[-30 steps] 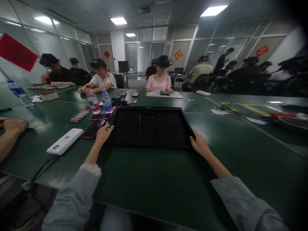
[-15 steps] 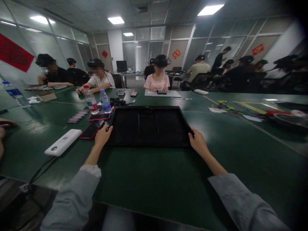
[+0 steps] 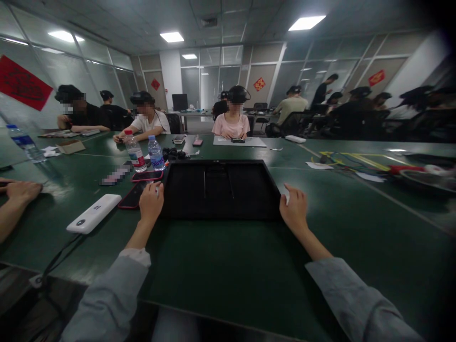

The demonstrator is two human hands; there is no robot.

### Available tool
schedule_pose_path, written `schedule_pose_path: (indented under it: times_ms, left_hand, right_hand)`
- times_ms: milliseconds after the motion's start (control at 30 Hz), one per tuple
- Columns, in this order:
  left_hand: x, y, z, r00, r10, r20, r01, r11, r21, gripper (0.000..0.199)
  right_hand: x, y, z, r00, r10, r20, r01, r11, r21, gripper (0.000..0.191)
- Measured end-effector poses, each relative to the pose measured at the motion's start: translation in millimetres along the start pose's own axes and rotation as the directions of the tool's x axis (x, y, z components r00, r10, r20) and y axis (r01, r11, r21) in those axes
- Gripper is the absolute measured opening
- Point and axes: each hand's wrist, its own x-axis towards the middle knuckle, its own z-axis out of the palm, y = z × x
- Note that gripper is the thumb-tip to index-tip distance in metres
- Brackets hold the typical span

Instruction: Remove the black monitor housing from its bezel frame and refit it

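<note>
A black, shallow rectangular tray (image 3: 185, 197) with a raised rim lies on the green table in front of me. Two thin rods and a recessed panel show inside it. At its left side, my left hand (image 3: 151, 203) is open, with thumb and fingers apart and beside the rim. My right hand (image 3: 295, 205) is also open by the right rim, its fingers raised and its thumb near the edge. Whether either hand still touches the rim I cannot tell. A red-edged phone (image 3: 132, 197) lies partly behind my left hand.
Left of the tray are a white power bank (image 3: 94, 213) with a cable, a second phone (image 3: 147, 175) and two bottles, one red-capped (image 3: 135, 153). Another person's hand (image 3: 23, 190) rests at the far left. Cables (image 3: 351, 164) lie at right. People sit across the table.
Both hands have loosened from the tray's sides, with their fingers lifting and spreading. The tray has stayed nearly in place. Another person's hand has come further into view at left.
</note>
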Motion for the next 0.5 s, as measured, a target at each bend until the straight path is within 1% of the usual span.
schedule_pose_path:
  times_ms: [33,100,167,200,233,300,333,367,500]
  left_hand:
    - [-1,5,-0.4,0.999,0.043,-0.025,-0.043,0.999,-0.005,0.050]
    - [-4,12,1.3,0.991,0.133,-0.018,-0.133,0.991,-0.008,0.052]
    - [-7,16,6.1,0.974,0.218,0.061,-0.218,0.976,-0.006,0.053]
    - [-9,15,9.1,0.959,0.254,0.128,-0.255,0.967,-0.013,0.053]
    - [-10,14,12.2,0.939,0.280,0.198,-0.280,0.960,-0.026,0.052]
    - [-12,10,17.4,0.902,0.297,0.312,-0.293,0.954,-0.059,0.050]
    - [-12,8,19.2,0.891,0.292,0.347,-0.285,0.956,-0.072,0.049]
    - [-12,6,20.4,0.887,0.282,0.365,-0.272,0.959,-0.081,0.048]
    - [-8,2,20.8,0.891,0.264,0.370,-0.239,0.964,-0.112,0.047]
  right_hand:
    - [0,-9,-4,1.000,-0.024,-0.013,0.024,1.000,-0.005,0.050]
    - [-1,-26,-10,0.998,-0.066,-0.007,0.066,0.998,-0.019,0.055]
    - [-6,-40,-10,0.994,-0.097,0.059,0.099,0.995,-0.031,0.059]
    - [-9,-44,-8,0.984,-0.122,0.128,0.126,0.992,-0.026,0.060]
    - [-12,-46,-5,0.965,-0.151,0.213,0.157,0.988,-0.011,0.058]
    - [-16,-46,0,0.902,-0.212,0.376,0.215,0.976,0.032,0.051]
    - [-17,-44,3,0.873,-0.230,0.429,0.233,0.971,0.047,0.049]
    - [-18,-41,4,0.858,-0.234,0.458,0.238,0.970,0.051,0.048]
    - [-16,-34,6,0.854,-0.227,0.468,0.234,0.971,0.044,0.048]
